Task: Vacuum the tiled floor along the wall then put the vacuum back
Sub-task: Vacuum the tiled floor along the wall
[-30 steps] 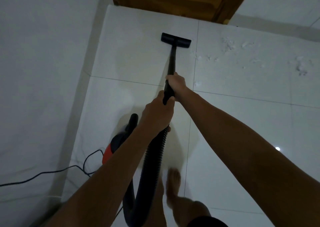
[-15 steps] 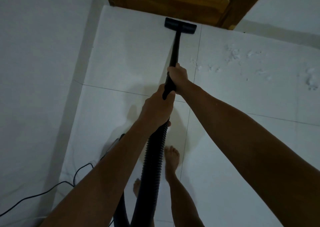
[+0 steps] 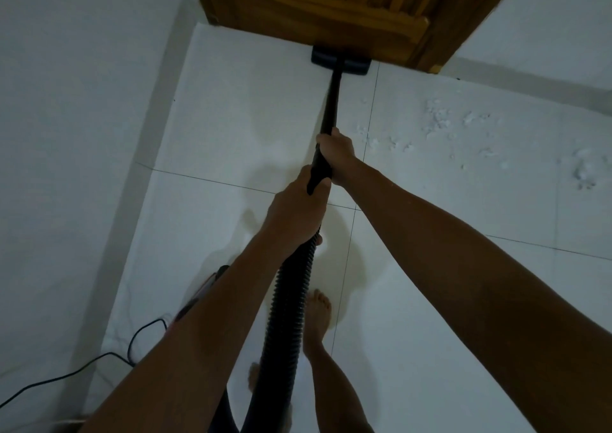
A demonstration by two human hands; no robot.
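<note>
Nearest, at 6 o'clock: two bare feet [image 3: 318, 316] on the floor [image 3: 430, 300], ribbed black hose [image 3: 288, 316] rising between the forearms. At 7 o'clock, a sliver of the vacuum body [image 3: 202, 295] showing past the left forearm, mostly hidden; black cord [image 3: 99, 359] trailing off toward 8 o'clock along the wall [image 3: 66, 134]. Higher up, left hand [image 3: 294, 210] wrapped round the top of the hose where it meets the wand, fingers curled under and gripping it. Just beyond and touching it, right hand [image 3: 336, 153] clamped on the black wand [image 3: 331, 101], fingers closed round the tube. Wand running straight out toward 12 o'clock, slightly tilted. At its far end, nozzle [image 3: 341, 61] flat on the tile, pressed up against the foot of the wooden door [image 3: 331, 18], its far edge in the door's shadow. Off at 2 o'clock, white crumbs [image 3: 440, 119] scattered across the tiles, well apart from the nozzle, more of them out toward 3 o'clock. Grout lines crossing under the hands. Light dim throughout.
</note>
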